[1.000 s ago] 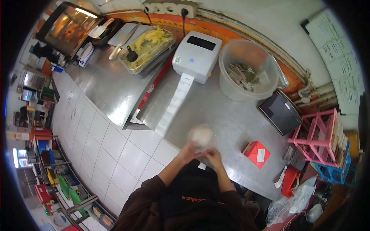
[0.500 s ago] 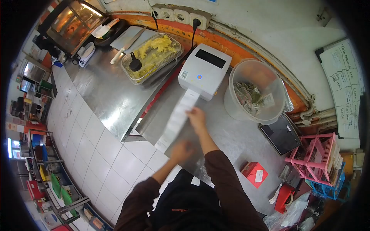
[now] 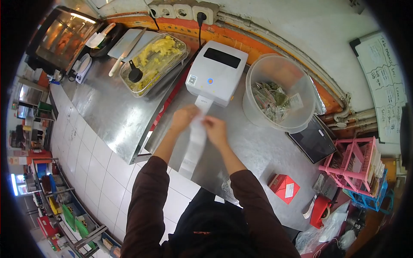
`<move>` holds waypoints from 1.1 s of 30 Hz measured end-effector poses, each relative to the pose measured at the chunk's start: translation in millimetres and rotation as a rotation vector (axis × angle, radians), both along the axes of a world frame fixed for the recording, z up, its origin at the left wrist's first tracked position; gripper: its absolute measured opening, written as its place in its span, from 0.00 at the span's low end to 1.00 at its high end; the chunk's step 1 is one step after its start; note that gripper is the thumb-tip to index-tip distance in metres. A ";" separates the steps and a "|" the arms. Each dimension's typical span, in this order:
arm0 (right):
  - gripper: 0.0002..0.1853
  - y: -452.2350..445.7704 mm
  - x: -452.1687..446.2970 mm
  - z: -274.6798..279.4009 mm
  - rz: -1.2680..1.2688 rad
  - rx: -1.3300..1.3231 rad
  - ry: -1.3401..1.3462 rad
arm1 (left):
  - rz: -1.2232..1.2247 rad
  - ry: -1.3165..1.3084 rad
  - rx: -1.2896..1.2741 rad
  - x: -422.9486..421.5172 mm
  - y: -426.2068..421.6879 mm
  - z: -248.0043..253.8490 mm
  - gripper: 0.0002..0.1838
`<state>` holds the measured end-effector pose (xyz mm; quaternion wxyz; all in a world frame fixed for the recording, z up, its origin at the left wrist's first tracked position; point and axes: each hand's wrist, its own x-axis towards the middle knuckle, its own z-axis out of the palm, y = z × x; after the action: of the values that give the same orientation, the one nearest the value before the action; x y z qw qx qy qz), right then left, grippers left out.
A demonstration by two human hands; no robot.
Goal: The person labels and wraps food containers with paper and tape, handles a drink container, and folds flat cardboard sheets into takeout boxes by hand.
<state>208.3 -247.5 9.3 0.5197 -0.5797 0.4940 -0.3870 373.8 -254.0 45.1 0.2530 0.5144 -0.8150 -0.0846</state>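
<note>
A white label printer (image 3: 228, 84) stands on the steel table, a small light glowing on its top. Out of its front runs a long white label strip (image 3: 195, 148), hanging toward the table's near edge. Just below the printer's slot, my left hand (image 3: 184, 118) is closed on the strip's left side. My right hand (image 3: 216, 130) pinches the strip's right edge, close to the left fingertips. Some of the strip is hidden behind the fingers, and what is printed on it is too small to read.
Right of the printer stands a clear plastic tub (image 3: 279, 94) with several small packets. Farther right are a dark tablet (image 3: 313, 144), a pink rack (image 3: 350, 165), a red box (image 3: 284, 188) and a red tape dispenser (image 3: 319, 211). At left lie a food tray (image 3: 152, 64) and a knife (image 3: 127, 53).
My left hand has moved up from the strip's lower end to near the printer, meeting my right hand there. The camera view has shifted slightly.
</note>
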 end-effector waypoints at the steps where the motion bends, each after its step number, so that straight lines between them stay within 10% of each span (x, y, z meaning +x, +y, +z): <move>1: 0.11 -0.9 -0.4 -0.1 -0.010 0.006 0.001 | 0.213 0.167 0.016 -0.8 -0.2 0.0 0.05; 6: 0.11 8.1 -14.3 17.5 -0.034 -0.008 0.101 | 0.713 0.642 -0.093 -15.9 13.6 -1.2 0.07; 12: 0.14 58.6 -67.9 54.0 -0.147 0.463 -0.277 | 0.143 0.112 -0.276 -93.1 101.2 5.2 0.12; 13: 0.13 78.0 -87.7 44.8 -0.152 0.065 -0.032 | 0.035 0.151 -0.211 -105.6 118.1 2.5 0.14; 18: 0.11 183.4 -166.3 51.0 -0.293 0.021 0.220 | -0.206 0.196 0.003 -156.2 198.4 -5.6 0.27; 24: 0.18 210.7 -182.6 48.4 -0.188 0.190 0.766 | -0.352 -0.163 0.321 -192.4 228.6 -27.8 0.40; 33: 0.12 314.0 -401.1 63.4 -0.300 0.582 1.028 | -0.379 0.047 0.343 -219.2 244.3 -42.7 0.41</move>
<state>-192.8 66.5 72.7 0.2914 -0.4505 0.8435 0.0245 154.6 -9.7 2.3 0.1603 0.3858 -0.8645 -0.2794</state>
